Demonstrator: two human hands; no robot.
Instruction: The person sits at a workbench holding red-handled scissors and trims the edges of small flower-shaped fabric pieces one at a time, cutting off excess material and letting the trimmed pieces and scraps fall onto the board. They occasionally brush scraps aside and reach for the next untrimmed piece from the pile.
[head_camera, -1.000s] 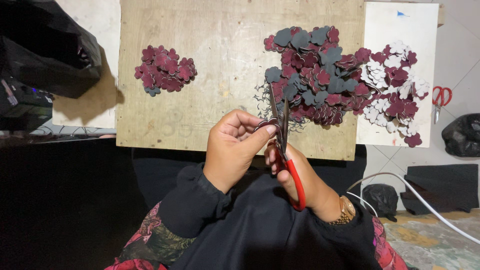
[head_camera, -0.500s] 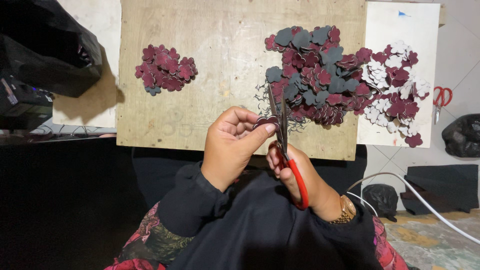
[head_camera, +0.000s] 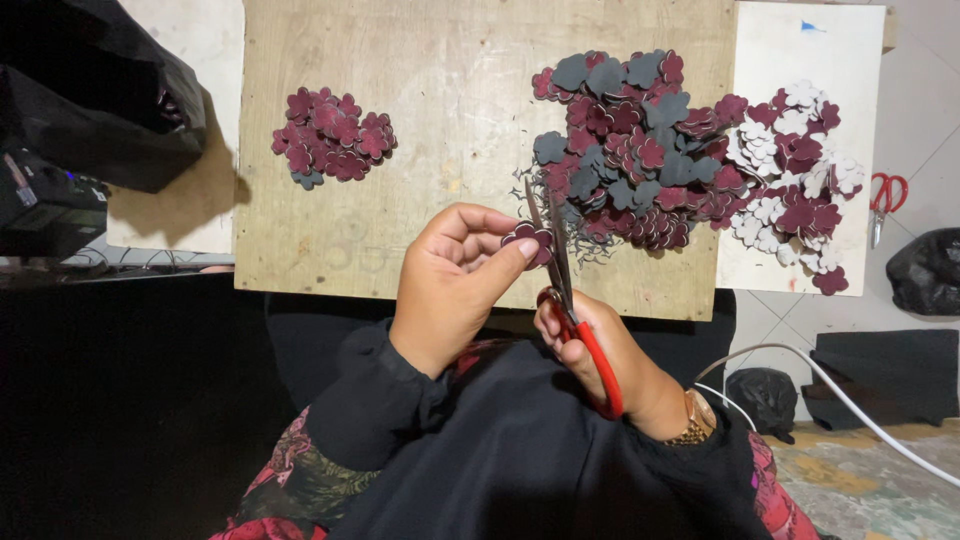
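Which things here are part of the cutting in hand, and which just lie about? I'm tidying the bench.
In use: left hand pinching a maroon flower piece; right hand working red-handled scissors; big flower pile; small flower pile; wooden board.

Lying about: spare red scissors; black bags; white cable.

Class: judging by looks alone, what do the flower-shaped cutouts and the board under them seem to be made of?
Flower cutouts: probably thin felt, foam or leather sheet; matte maroon, grey and white, flat, with cleanly cut edges. Board: apparently unfinished plywood; pale, dull, with faint grain and scuffs.
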